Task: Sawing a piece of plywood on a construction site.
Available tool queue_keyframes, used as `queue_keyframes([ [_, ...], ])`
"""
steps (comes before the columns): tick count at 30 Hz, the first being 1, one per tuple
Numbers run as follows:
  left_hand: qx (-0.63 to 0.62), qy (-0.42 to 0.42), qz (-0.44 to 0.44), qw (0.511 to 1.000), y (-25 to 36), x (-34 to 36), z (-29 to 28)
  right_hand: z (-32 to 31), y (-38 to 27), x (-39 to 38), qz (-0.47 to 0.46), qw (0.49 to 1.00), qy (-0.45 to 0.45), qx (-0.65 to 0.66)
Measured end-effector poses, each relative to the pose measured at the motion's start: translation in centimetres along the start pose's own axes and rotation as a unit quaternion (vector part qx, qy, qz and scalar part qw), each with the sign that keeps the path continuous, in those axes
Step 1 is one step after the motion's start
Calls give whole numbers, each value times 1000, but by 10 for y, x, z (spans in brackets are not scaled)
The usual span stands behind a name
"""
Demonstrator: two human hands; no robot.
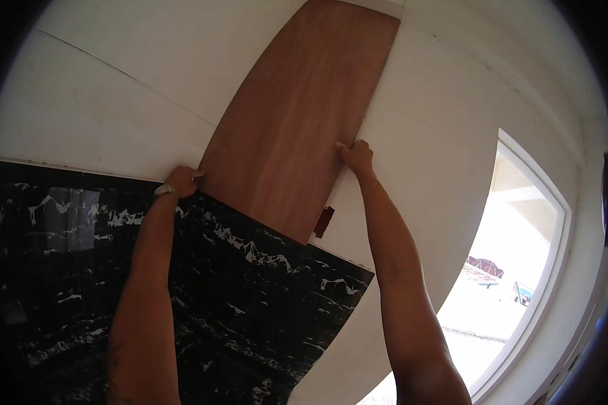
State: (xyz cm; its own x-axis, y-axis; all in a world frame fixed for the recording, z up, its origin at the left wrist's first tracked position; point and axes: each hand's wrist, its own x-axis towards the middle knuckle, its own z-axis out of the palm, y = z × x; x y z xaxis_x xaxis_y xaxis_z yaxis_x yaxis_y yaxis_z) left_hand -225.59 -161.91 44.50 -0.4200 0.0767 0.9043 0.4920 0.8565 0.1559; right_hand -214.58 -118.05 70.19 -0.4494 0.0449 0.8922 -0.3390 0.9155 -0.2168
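Head view: right hand (359, 160) on brown panel (297, 121), top partly cropped.

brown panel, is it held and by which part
Brown panel: right hand grips its right edge; left hand touches its lower left edge, grip unclear.
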Motion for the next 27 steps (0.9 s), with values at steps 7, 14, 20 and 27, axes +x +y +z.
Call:
queue_keyframes([
  [7,10,-38,-21,999,6,0,-8,6,-3,8,44,999,-1,-8],
  [14,0,-66,-51,997,16,0,-17,11,4,11,14,1000,14,-3],
  [20,10,-66,-47,997,13,0,-14,7,3,5,18,999,21,-18],
  [27,-1,-64,-45,997,9,3,-11,3,5,12,20,999,-22,14],
])
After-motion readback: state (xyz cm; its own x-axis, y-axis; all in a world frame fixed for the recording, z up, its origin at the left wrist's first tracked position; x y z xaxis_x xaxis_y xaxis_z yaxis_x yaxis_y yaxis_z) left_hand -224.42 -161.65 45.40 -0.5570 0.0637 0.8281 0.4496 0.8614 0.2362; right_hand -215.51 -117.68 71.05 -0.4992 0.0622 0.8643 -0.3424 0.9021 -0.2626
